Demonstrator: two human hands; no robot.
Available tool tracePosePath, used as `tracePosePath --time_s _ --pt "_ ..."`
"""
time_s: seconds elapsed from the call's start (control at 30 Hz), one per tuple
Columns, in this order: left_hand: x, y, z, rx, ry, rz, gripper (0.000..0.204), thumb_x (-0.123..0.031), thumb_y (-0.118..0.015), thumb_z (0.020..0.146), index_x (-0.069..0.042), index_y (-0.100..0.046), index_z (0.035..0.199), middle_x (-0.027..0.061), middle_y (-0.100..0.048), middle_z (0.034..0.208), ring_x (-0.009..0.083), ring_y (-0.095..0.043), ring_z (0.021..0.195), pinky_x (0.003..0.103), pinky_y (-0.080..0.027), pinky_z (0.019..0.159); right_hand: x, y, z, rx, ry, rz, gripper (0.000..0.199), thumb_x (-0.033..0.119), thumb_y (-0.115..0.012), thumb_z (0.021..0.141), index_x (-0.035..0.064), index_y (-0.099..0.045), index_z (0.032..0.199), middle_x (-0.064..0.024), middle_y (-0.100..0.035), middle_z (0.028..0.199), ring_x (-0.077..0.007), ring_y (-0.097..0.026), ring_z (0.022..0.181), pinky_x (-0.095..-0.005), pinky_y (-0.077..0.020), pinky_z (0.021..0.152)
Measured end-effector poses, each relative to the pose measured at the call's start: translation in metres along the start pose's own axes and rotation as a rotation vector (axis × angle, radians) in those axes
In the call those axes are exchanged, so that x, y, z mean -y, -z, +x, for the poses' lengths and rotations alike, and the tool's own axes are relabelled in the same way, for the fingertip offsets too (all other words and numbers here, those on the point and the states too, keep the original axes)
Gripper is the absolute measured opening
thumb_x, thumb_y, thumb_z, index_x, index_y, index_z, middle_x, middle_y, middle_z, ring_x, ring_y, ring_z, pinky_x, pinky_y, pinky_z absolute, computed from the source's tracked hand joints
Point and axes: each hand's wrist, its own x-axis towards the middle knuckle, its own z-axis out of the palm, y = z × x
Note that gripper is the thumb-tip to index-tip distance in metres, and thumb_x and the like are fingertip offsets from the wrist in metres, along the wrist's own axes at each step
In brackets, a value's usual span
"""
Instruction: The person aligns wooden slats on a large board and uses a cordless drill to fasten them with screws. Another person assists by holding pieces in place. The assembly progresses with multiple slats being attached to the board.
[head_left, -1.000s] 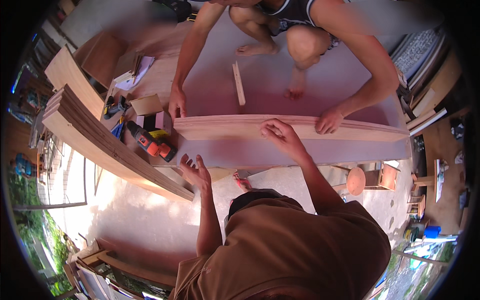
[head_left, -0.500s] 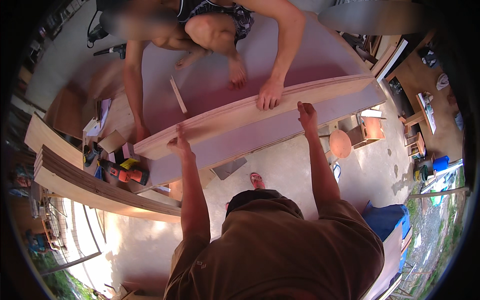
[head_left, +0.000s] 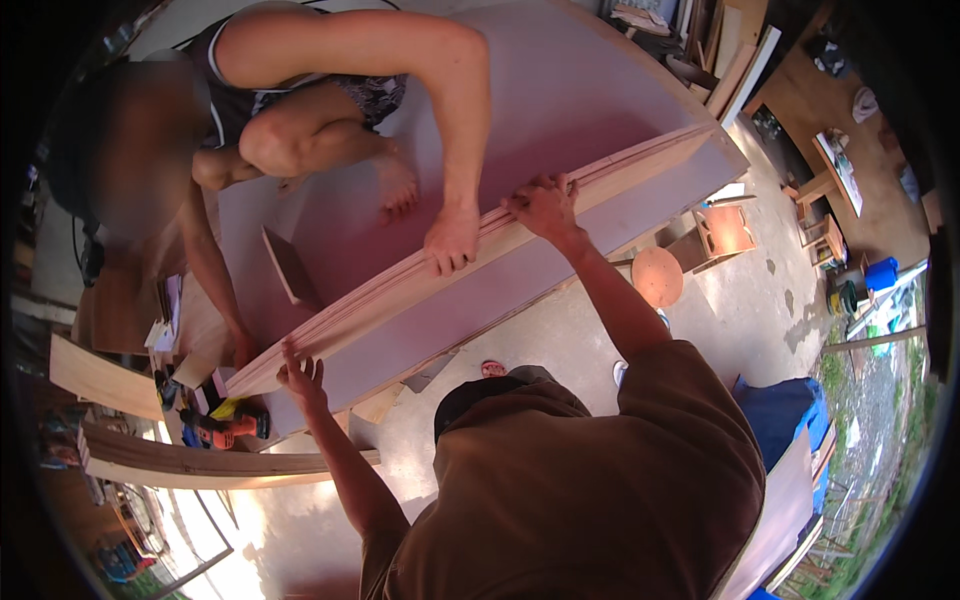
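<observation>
Several long plywood strips (head_left: 640, 178) stand on edge together, running slantwise across a raised greyish-purple panel (head_left: 540, 90). My right hand (head_left: 548, 212) is closed over their top edge, right of the middle. Close to their left end, my left hand (head_left: 303, 380) touches the strips with its fingers apart. Between my hands, a co-worker's hand (head_left: 453, 240) grips the same top edge. The co-worker crouches on the panel, and their other hand (head_left: 245, 348) is at the strips' far left end, its fingers partly hidden.
An orange and black power tool (head_left: 225, 430) lies at the panel's left corner. More long boards (head_left: 200, 466) stretch out at lower left. A short wood piece (head_left: 285, 265) rests on the panel behind the strips. A round stool (head_left: 657, 276) stands on the floor beyond the panel's near edge.
My right hand has moved left and onto the strips' top edge. My left hand has moved toward their left end, its fingers spreading. The co-worker has leaned left, and the short wood piece has turned.
</observation>
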Motion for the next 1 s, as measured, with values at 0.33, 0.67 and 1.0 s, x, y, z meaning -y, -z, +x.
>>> tracePosePath --time_s 0.33,0.67,1.0 --pt "0.001 0.012 -0.017 0.114 0.016 -0.052 0.086 -0.051 -0.08 0.089 -0.003 -0.038 0.146 0.0219 -0.044 0.138 0.0312 -0.06 0.113 0.042 -0.059 0.089 -0.003 0.0 0.002 -0.039 0.03 0.074 0.034 0.049 -0.072 0.089 0.0195 -0.084 0.101 -0.0129 -0.067 0.118 -0.0391 -0.044 0.127 -0.0733 -0.0227 0.112" --pt "0.06 0.058 -0.002 0.336 -0.625 0.327 0.07 -0.007 -0.08 0.085 -0.001 -0.044 0.144 0.0189 -0.047 0.137 0.0308 -0.057 0.117 0.041 -0.061 0.091 -0.002 0.004 0.0 -0.157 0.046 0.087 0.038 0.044 -0.077 0.086 0.0168 -0.078 0.112 -0.0161 -0.055 0.129 -0.0399 -0.044 0.126 -0.0687 -0.0245 0.113" --pt "0.077 0.076 -0.054 0.097 0.218 -0.432 0.037 -0.014 -0.073 0.092 -0.001 -0.056 0.122 0.0111 -0.058 0.116 0.0224 -0.06 0.103 0.038 -0.059 0.092 -0.15 -0.035 -0.056 -0.753 -0.936 0.503 0.088 0.032 -0.086 0.083 -0.0076 -0.035 0.143 -0.0271 -0.046 0.125 -0.0438 -0.045 0.121 -0.0599 -0.0478 0.095"
